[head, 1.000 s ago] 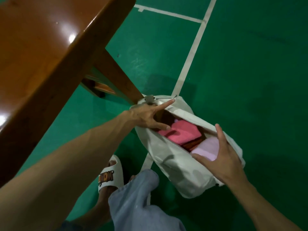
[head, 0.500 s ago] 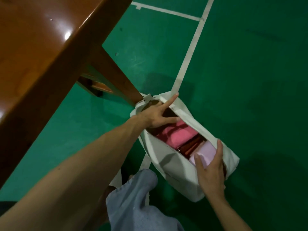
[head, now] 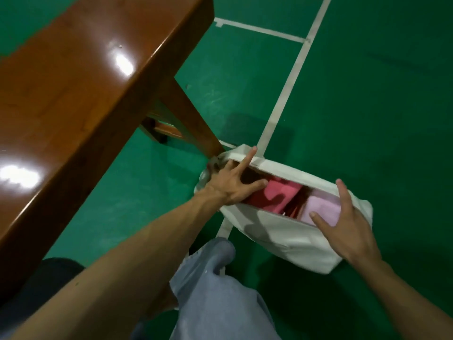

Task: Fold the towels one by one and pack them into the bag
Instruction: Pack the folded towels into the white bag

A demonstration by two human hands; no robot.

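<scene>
1. Towels sit inside the bag [head: 289, 239] already, on the green floor [head: 367, 94] at about 4 o'clock from the bench [head: 85, 82] and just beside its leg [head: 193, 123]. No loose towel shows, so packing looks close to done.

2. Left hand [head: 230, 185] — fingers spread wide, holding nothing — presses into the mouth at its 9 o'clock end, forefinger on the far rim by the zip. If it lets go, that end could sag shut over the contents.

3. Pink towel [head: 274, 195] lies mid-bag, part under the left fingers. It looks rumpled; a hard push may undo the fold.

4. Dark red towels, I judge, show as a thin strip between pink and lilac. Too little is visible to say if they are folded.

5. Lilac towel [head: 323, 209] fills the 3 o'clock end, near the rim — it may catch a closing zip.

6. Right hand [head: 348, 229] — open, fingers splayed, gripping nothing — rests on the near wall, forefinger tip on the lilac. The soft bag could tip or slide under it.
</scene>
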